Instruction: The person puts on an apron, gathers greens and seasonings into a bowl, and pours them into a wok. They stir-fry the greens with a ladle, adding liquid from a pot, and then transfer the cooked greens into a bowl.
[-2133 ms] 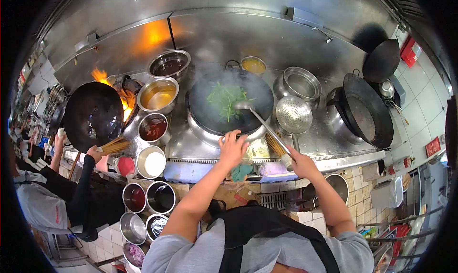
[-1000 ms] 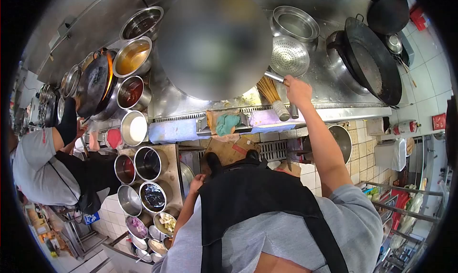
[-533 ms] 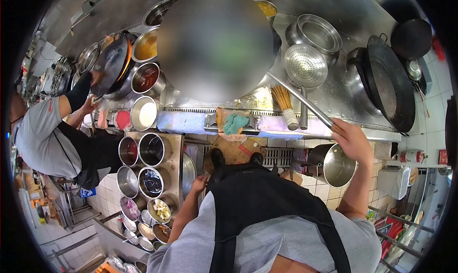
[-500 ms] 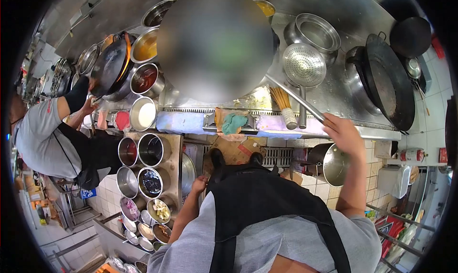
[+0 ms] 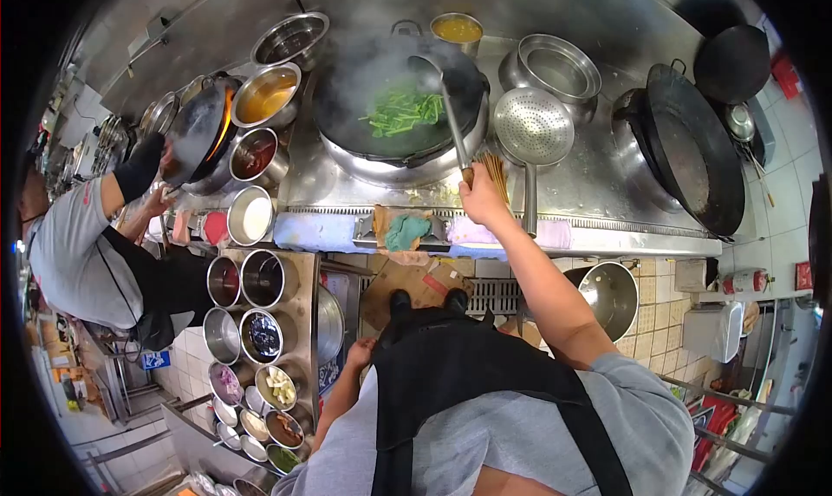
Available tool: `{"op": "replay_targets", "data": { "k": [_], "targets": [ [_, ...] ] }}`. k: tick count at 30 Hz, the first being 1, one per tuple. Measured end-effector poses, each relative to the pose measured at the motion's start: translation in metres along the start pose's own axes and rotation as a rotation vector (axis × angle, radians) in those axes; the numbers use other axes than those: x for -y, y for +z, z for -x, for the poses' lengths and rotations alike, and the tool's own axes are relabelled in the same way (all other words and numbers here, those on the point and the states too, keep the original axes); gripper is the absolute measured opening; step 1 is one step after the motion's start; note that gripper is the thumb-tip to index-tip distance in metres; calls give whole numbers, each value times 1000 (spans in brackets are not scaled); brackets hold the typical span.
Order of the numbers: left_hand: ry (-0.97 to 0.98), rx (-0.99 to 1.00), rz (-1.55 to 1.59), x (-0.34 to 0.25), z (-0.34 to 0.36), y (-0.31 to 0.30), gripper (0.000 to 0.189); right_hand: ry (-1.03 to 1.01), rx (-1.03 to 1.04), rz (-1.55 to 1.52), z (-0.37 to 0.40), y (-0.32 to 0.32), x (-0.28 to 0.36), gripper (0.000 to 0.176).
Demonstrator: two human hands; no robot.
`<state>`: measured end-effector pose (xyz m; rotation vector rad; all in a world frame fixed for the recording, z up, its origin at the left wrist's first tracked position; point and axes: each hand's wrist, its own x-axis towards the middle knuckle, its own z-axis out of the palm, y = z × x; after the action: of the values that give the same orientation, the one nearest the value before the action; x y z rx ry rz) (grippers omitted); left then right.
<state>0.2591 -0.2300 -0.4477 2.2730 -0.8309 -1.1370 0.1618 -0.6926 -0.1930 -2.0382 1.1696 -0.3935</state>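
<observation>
My right hand (image 5: 482, 194) is wrapped around the wooden-ended handle of a metal ladle (image 5: 457, 125), whose bowl rests at the far right part of a large black wok (image 5: 334, 119). Chopped green leafy vegetables (image 5: 403, 112) lie in the wok under rising steam. A bamboo brush (image 5: 496, 173) and a perforated skimmer (image 5: 535, 127) lie just right of the ladle. My left hand (image 5: 361, 353) hangs low beside my apron with its fingers curled; what it holds, if anything, I cannot make out.
Pots of sauces and liquids stand left of the wok, including a white-filled one (image 5: 251, 215). Ingredient bowls (image 5: 280, 387) crowd the cart at lower left. A co-worker (image 5: 87, 253) handles another wok (image 5: 201, 132) with flames. Large dark woks (image 5: 693, 149) lean at right.
My right hand and the ladle have swung left and forward, so the ladle now reaches over the wok. The wok, blurred out before, is now visible. My left hand stays low at my side.
</observation>
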Motion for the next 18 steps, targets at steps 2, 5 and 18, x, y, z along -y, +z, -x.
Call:
{"op": "replay_targets", "data": {
  "k": [2, 5, 18],
  "targets": [
    [-55, 55, 98, 24, -6, 1, 43, 175, 171, -367, -3, -18, 8, 47],
    [-124, 30, 452, 61, -14, 10, 37, 291, 360, -806, -5, -21, -14, 39],
    [281, -302, -138, -224, -78, -129, 29, 328, 339, -846, 33, -28, 33, 28]
  ]
}}
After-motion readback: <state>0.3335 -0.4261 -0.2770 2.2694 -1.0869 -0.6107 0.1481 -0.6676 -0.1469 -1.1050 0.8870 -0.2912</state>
